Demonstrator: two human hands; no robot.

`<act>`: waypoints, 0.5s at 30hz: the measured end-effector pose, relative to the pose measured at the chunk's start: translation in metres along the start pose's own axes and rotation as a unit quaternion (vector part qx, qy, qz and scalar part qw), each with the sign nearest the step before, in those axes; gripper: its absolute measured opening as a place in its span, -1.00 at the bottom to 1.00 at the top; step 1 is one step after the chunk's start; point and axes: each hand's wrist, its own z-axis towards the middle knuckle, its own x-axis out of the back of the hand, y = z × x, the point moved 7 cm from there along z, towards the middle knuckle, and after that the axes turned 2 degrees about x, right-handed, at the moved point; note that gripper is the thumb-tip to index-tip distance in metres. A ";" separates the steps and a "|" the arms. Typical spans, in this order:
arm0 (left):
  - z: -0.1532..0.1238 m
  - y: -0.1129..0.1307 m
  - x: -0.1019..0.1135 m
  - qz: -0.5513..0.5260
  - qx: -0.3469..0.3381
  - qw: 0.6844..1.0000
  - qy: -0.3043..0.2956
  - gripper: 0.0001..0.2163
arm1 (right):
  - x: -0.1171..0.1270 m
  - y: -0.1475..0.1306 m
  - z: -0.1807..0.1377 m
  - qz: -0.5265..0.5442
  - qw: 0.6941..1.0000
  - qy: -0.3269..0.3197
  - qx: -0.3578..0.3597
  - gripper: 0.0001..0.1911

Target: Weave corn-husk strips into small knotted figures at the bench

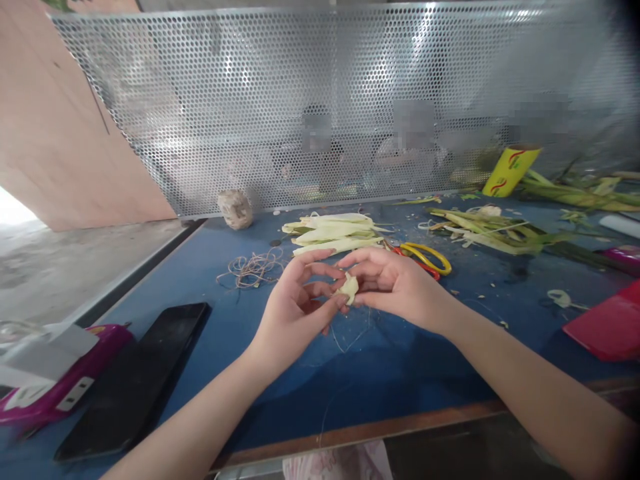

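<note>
My left hand and my right hand meet over the middle of the blue table. Between their fingertips they pinch a small pale folded leaf piece. The fingers of both hands curl around it. Thin threads hang from the piece toward the table. Just behind my hands lies a bundle of pale green leaf strips. Yellow-handled scissors lie right behind my right hand.
A loose coil of twine and a twine ball sit at the back left. A black phone and a pink object lie at the left. More leaves, a yellow cup and a red sheet are on the right. A perforated metal screen closes the back.
</note>
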 end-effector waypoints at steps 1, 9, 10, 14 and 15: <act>0.000 0.001 0.000 0.008 -0.005 1.000 0.002 -0.57 | 0.000 0.000 0.000 0.004 1.000 0.002 0.000 -0.58; -0.002 0.004 0.000 0.085 -0.061 0.994 0.009 -0.60 | 0.000 0.001 0.001 -0.011 1.000 0.021 -0.010 -0.59; -0.003 0.004 -0.001 0.091 -0.067 0.994 0.007 -0.61 | 0.001 0.000 0.001 -0.014 1.000 0.025 -0.008 -0.59; -0.003 0.004 -0.003 0.072 -0.071 0.995 0.001 -0.66 | 0.001 -0.001 0.001 -0.020 0.999 0.030 0.002 -0.59; -0.002 0.003 -0.003 0.062 -0.065 0.996 0.001 -0.65 | 0.001 -0.001 0.001 -0.020 0.999 0.029 0.002 -0.58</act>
